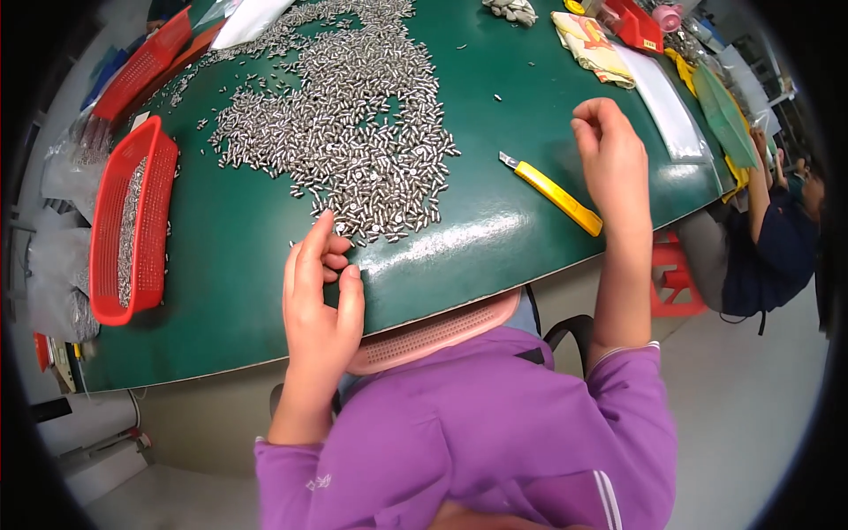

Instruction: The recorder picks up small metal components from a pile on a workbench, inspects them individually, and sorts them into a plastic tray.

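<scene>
A wide heap of small silvery metal pins (371,115) lies spread over the green table (495,221). At the heap's near edge is my left hand (322,296), its thumb and forefinger apart and its other fingers loosely bent. I see nothing held in it. My right hand (614,159) is raised at the right, beyond a yellow box cutter (558,198) whose blade end points to the far left. The fingers of that hand are curled in towards the thumb, and whatever is inside them is hidden. A pink perforated basket (433,340) rests on my lap under the table edge.
At the left stands a red basket (100,230) with more pins; another red basket (146,66) lies farther back. A folded cloth (594,46), a clear plastic bag (676,124) and a green tray (726,115) lie at the right. Another person (768,230) sits there beside a red stool (676,278).
</scene>
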Tool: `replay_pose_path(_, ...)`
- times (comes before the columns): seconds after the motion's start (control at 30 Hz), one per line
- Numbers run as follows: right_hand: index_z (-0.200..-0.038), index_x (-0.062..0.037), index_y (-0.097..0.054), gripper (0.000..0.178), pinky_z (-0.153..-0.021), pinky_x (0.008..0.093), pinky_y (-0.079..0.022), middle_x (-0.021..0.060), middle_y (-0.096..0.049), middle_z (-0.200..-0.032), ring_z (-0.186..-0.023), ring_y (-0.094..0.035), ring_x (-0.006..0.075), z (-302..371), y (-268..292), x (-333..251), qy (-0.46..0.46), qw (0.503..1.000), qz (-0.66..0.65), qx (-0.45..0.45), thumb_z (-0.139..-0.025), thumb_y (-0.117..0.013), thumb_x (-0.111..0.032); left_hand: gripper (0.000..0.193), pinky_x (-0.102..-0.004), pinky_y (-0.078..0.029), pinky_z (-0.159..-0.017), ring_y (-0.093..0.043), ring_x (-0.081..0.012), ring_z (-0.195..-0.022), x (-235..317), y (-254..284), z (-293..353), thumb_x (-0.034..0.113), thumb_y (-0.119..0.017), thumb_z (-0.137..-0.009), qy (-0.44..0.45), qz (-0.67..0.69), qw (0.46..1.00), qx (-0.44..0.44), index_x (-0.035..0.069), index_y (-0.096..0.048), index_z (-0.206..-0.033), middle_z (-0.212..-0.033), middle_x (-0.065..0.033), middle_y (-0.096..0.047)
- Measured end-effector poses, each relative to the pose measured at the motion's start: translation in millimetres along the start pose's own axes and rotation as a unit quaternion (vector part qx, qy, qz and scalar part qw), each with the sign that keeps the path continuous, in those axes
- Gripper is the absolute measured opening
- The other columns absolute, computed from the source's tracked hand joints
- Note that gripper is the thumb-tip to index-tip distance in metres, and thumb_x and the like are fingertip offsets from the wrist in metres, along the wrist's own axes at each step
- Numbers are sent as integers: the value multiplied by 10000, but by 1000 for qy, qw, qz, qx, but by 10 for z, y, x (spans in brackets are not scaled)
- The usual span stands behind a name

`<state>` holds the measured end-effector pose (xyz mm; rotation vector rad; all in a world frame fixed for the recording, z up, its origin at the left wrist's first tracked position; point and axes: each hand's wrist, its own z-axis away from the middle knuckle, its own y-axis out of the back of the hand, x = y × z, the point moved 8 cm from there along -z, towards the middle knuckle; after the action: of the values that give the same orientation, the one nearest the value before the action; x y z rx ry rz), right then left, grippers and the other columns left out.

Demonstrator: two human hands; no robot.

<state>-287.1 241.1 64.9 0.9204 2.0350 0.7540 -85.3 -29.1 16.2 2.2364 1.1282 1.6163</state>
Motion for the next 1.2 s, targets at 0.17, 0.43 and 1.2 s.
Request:
replay_pose_path(0.17, -985, -48, -670, 143, -767, 428, -537, 149, -663, -968, -856, -663, 338, -280, -21, 158, 50, 998, 36, -30, -867, -705, -121, 564, -302, -482, -864, -564, -166, -957, 56, 88, -33, -74, -621, -842, -8, -71, 997, 35, 26, -547, -1392, -1185, -95, -600)
replay_pose_path(0.43, -1094, -76, -703, 234, -887, 406, -531, 142, -670, -1057, -998, -658, 325, -418, -476, -179, 99, 980, 6, -171, -871, -693, -146, 553, -312, -464, -858, -551, -188, -988, 1, 102, -18, -58, -640, -830, -17, -82, 995, 49, 34, -561, -1369, -1213, -102, -584)
replay_pose_path(1.2, -969, -54, -633, 152, -780, 420, -506, 104, -625, -924, -892, -620, 321, 829, -426, -1373, 272, 902, -162, -292, -831, -695, -41, 657, -366, -508, -842, -614, -238, -910, 66, -30, -41, -78, -669, -832, -15, -27, 999, -13, 12, -469, -1452, -974, -97, -660)
